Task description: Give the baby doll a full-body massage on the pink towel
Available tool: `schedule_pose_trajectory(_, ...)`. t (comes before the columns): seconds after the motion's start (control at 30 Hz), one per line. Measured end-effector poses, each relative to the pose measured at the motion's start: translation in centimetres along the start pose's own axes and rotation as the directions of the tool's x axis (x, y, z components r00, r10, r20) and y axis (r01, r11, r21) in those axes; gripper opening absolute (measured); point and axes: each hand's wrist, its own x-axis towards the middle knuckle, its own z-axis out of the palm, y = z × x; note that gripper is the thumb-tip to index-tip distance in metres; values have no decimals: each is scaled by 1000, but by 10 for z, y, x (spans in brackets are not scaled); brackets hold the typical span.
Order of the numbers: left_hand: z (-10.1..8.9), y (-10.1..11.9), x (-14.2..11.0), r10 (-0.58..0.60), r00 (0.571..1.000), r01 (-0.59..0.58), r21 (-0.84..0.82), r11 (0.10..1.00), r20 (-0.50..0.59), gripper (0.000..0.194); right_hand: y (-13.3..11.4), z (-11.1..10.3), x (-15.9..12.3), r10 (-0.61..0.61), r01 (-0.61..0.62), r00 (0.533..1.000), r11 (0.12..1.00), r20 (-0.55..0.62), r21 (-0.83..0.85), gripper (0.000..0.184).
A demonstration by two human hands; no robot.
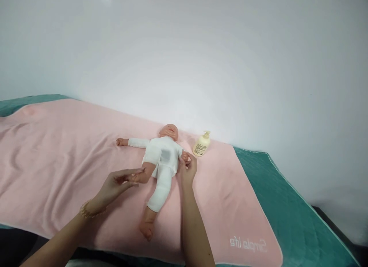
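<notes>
A baby doll (pixel 169 144) with a white cloth body lies on its back on a pink blanket (pixel 224 205), head toward the wall. My left hand (pixel 119 184) grips the foot of one doll leg, which is bent up at the knee. My right hand (pixel 189 168) pinches the doll's small hand on the right side, its arm bent close to the body. The other doll arm stretches out to the left, and the second leg lies extended toward me. A dark grey patch marks the doll's chest.
A pale yellow pump bottle (pixel 201 144) stands upright on the blanket just right of the doll. Beneath the blanket is a green cover (pixel 267 182), showing at the right and far left. A white wall (pixel 184 60) rises directly behind.
</notes>
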Motion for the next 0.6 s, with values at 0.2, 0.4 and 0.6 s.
schedule_pose_trajectory(0.2,-23,-25,-57,-126,990,124,24,992,67,28,5,-21,15,255,-210,912,963,-321,168,45)
schedule_pose_trajectory(0.4,-26,-43,-93,-102,987,95,60,994,120,27,34,-32,23,364,-296,842,928,-397,225,50)
schedule_pose_trajectory(0.6,-18,-45,-103,-63,993,57,65,996,98,27,45,-38,26,439,-354,814,894,-381,274,41)
